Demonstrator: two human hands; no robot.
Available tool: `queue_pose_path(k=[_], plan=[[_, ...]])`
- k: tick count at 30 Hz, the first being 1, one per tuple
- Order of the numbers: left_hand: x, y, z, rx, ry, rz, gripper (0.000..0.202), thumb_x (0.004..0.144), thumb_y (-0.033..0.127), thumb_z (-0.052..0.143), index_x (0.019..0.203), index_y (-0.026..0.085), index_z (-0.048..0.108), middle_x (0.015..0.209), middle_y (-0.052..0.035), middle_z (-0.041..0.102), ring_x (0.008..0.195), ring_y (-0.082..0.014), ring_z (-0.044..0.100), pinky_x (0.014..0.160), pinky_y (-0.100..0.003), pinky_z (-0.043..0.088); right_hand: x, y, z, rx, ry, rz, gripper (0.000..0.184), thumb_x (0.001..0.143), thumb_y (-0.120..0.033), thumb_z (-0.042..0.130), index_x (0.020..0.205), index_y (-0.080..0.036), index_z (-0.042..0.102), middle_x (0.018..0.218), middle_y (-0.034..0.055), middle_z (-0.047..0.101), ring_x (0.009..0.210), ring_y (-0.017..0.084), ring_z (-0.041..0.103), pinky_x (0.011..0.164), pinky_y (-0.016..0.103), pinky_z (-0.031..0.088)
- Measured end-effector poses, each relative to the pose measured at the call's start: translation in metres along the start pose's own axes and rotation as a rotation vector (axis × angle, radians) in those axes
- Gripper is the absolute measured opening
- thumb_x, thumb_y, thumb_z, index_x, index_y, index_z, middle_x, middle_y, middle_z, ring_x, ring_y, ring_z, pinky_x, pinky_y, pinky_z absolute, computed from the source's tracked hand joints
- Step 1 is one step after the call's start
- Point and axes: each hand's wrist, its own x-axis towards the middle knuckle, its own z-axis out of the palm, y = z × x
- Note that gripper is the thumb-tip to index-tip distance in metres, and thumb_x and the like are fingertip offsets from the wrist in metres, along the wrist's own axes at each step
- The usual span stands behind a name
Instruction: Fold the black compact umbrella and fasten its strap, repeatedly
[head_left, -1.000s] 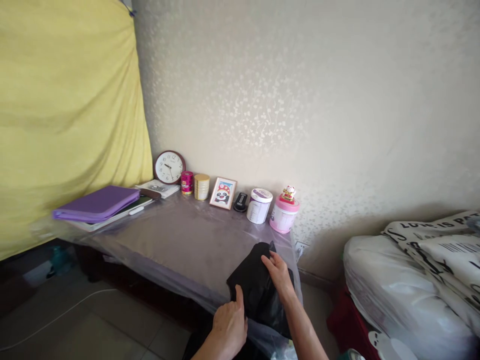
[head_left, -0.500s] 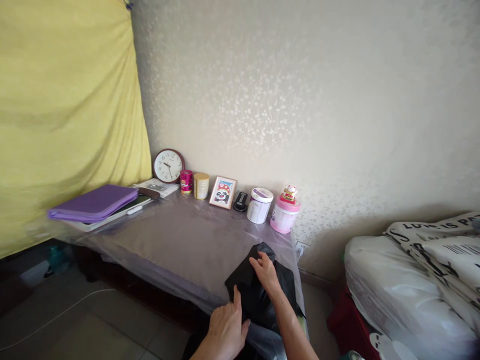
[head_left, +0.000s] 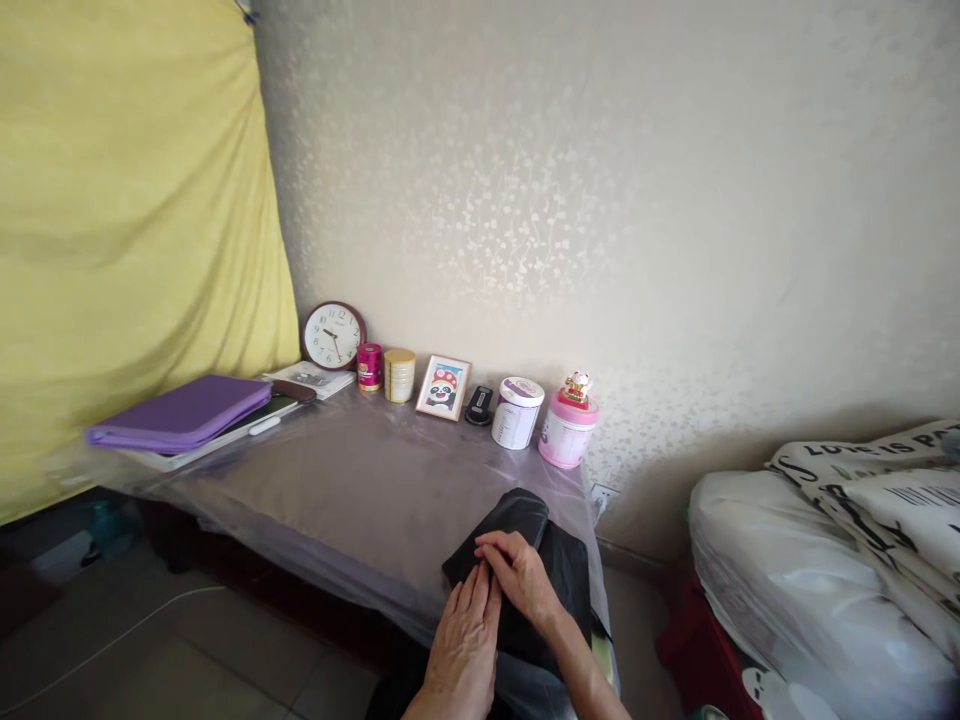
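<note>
A folded piece of thin, slightly shiny black fabric point(head_left: 517, 515) lies on the near right corner of the table point(head_left: 337, 480); its kind I cannot make out. My left hand point(head_left: 466, 625) rests flat on its near left part, fingers stretched out and close together. Just beyond, my right hand point(head_left: 519, 575) is over the middle of the fabric, its fingers bent and drawn together at the left hand's fingertips. Whatever sits between the right fingers is hidden.
Along the wall stand a clock point(head_left: 334, 335), small tins, a framed panda picture point(head_left: 444, 388), a white tub point(head_left: 517, 412) and a pink tub point(head_left: 568, 430) topped by a figurine. A purple folder point(head_left: 180, 412) lies at left. Right of the table is a large white bag point(head_left: 795, 570).
My left hand has gone from a raised pointing finger to lying flat on the black fabric. My right hand has come down and left, closer to it.
</note>
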Motion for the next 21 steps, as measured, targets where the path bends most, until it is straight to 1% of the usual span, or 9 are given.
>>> queue_pose_path(k=[2,4,6,8,11,13,15,18,21], plan=[[0.002,-0.003,0.007,0.003,-0.009,-0.002,0.063,0.077,0.015,0.036,0.138,0.015,0.02,0.145,-0.0084,0.022,0.134,-0.0203,0.017,0.11,-0.038,0.017,-0.01,-0.001,0.0,-0.05,0.011,-0.105,0.025,0.087,-0.032,0.043,0.095,-0.025,0.066,0.092,0.0034,0.067,0.092,0.017,0.058,0.085,0.03,0.044],[0.002,-0.005,0.014,0.009,0.0,-0.003,0.063,0.077,0.013,0.034,0.138,0.017,0.021,0.145,-0.0084,0.021,0.133,-0.0211,0.018,0.109,-0.038,0.02,-0.015,0.002,0.0,-0.104,0.02,-0.176,0.026,0.088,-0.029,0.041,0.098,-0.025,0.065,0.096,0.0043,0.067,0.101,0.017,0.055,0.09,0.033,0.042],[0.002,-0.005,0.019,0.023,0.007,-0.028,0.07,0.074,0.012,0.04,0.139,0.02,0.017,0.146,-0.0103,0.018,0.133,-0.0252,0.019,0.107,-0.041,0.023,-0.013,0.009,-0.002,-0.169,0.025,-0.218,0.028,0.089,-0.027,0.039,0.099,-0.024,0.065,0.098,0.0046,0.067,0.106,0.019,0.052,0.096,0.039,0.037],[0.002,-0.003,0.021,0.041,-0.019,-0.067,0.082,0.067,0.011,0.049,0.139,0.021,0.012,0.146,-0.0141,0.016,0.132,-0.0301,0.02,0.105,-0.044,0.025,-0.005,0.018,-0.005,-0.241,0.027,-0.232,0.029,0.09,-0.027,0.038,0.099,-0.024,0.065,0.1,0.005,0.067,0.109,0.02,0.051,0.1,0.044,0.031],[0.002,0.002,0.016,0.07,-0.09,-0.098,0.091,0.063,0.006,0.054,0.14,0.022,0.007,0.144,-0.018,0.018,0.13,-0.0333,0.022,0.102,-0.045,0.027,0.014,0.032,-0.009,-0.315,0.027,-0.211,0.03,0.09,-0.028,0.037,0.096,-0.024,0.066,0.102,0.0045,0.067,0.11,0.021,0.051,0.103,0.048,0.024],[0.002,0.006,0.009,0.096,-0.126,-0.118,0.092,0.063,0.002,0.052,0.14,0.022,0.005,0.144,-0.0189,0.02,0.13,-0.0328,0.023,0.102,-0.045,0.028,0.025,0.039,-0.012,-0.345,0.036,-0.178,0.03,0.09,-0.027,0.037,0.095,-0.025,0.066,0.102,0.0035,0.067,0.111,0.02,0.05,0.103,0.047,0.022],[0.003,0.01,0.002,0.105,-0.167,-0.134,0.095,0.061,-0.002,0.053,0.14,0.022,0.005,0.143,-0.02,0.021,0.13,-0.033,0.024,0.101,-0.043,0.028,0.036,0.046,-0.014,-0.37,0.052,-0.139,0.03,0.089,-0.026,0.037,0.095,-0.025,0.066,0.101,0.0028,0.067,0.111,0.02,0.05,0.103,0.045,0.021],[0.004,0.012,-0.002,0.095,-0.202,-0.151,0.104,0.054,-0.003,0.056,0.139,0.023,0.003,0.143,-0.019,0.021,0.13,-0.0337,0.024,0.101,-0.043,0.028,0.049,0.056,-0.018,-0.4,0.082,-0.086,0.029,0.088,-0.027,0.038,0.092,-0.025,0.067,0.101,0.002,0.067,0.111,0.019,0.049,0.101,0.042,0.023],[0.004,0.011,-0.001,0.09,-0.208,-0.154,0.108,0.051,-0.002,0.057,0.139,0.023,0.0,0.143,-0.0176,0.022,0.13,-0.0334,0.024,0.101,-0.044,0.028,0.059,0.067,-0.022,-0.4,0.087,-0.052,0.03,0.088,-0.027,0.037,0.089,-0.024,0.067,0.101,0.0018,0.067,0.107,0.019,0.051,0.095,0.036,0.031]])
